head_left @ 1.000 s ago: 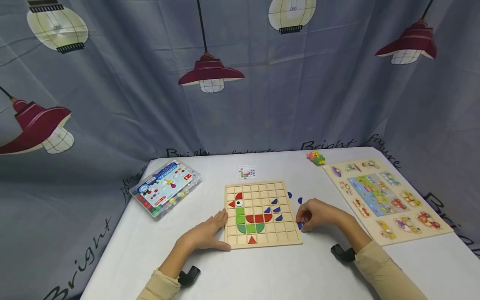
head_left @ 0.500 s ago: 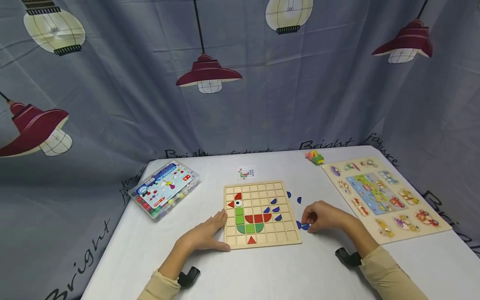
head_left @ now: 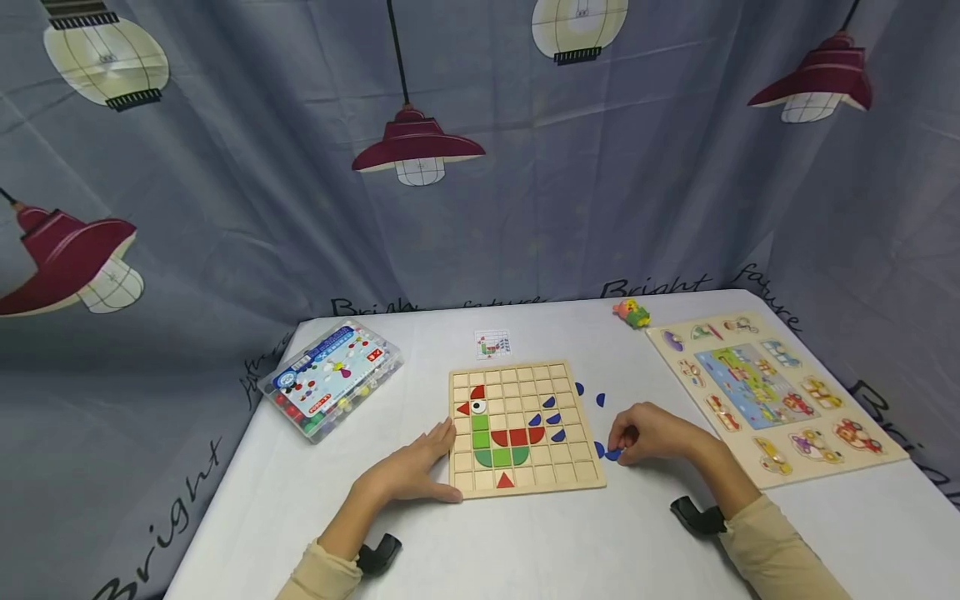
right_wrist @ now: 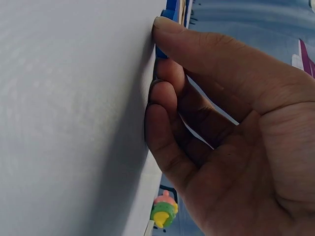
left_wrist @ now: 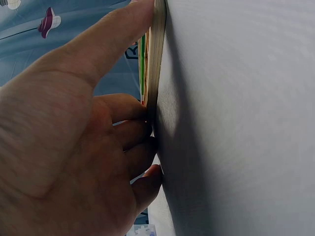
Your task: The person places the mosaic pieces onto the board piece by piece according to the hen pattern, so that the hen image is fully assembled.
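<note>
My left hand [head_left: 408,471] rests against the left edge of a wooden grid board [head_left: 540,477], fingers along the side and thumb at the near corner. On the board, red, green and blue pieces and a round eye piece [head_left: 478,407] form a bird, with a red triangle [head_left: 505,480] below. Right of the board, my right hand [head_left: 656,432] pinches a blue curved-edged flat piece [head_left: 612,455] between thumb and fingers, low at the tabletop; the fingers partly cover it. Another blue piece [head_left: 599,450] lies beside it, and more blue pieces [head_left: 601,400] lie farther back.
A small picture card [head_left: 492,344] lies behind the board. At the back left is a clear plastic case [head_left: 337,375] of colored pieces. A large wooden picture puzzle [head_left: 675,396] lies at the right, with a small colorful toy [head_left: 632,313] near its far corner.
My right hand has moved slightly right, away from the board's edge, uncovering blue pieces on the table. My left hand stays at the board's left edge.
</note>
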Motion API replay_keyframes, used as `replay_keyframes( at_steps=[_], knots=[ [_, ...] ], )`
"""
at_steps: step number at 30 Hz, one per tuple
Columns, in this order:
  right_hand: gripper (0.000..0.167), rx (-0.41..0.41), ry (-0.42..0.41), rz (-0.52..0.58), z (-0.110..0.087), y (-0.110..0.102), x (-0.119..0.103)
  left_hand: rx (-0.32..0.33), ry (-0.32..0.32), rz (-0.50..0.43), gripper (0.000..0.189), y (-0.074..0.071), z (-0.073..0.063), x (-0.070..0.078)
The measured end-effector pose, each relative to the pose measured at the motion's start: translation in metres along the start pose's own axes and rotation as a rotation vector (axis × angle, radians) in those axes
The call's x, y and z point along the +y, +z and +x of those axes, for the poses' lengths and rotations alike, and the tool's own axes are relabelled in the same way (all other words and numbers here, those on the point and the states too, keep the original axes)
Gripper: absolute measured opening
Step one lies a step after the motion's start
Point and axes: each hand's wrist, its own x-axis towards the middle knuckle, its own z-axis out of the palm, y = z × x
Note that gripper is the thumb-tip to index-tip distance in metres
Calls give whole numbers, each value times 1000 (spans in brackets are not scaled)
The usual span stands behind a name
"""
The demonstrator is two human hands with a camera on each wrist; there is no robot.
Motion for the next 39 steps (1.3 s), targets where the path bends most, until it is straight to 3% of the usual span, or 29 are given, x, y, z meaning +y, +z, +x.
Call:
replay_keyframes(
  at_steps=[19, 30, 39],
  knots=[
    [15, -1, -30, 37, 4, -1, -1, -10, -20, 33, 108, 5, -5, -1],
    [11, 97, 2, -19, 46, -19, -17, -2, -7, 43, 106, 1, 0, 1],
    [12, 137, 50, -16, 72, -19, -18, -2, -5, 53, 107, 1, 0, -2]
  ],
)
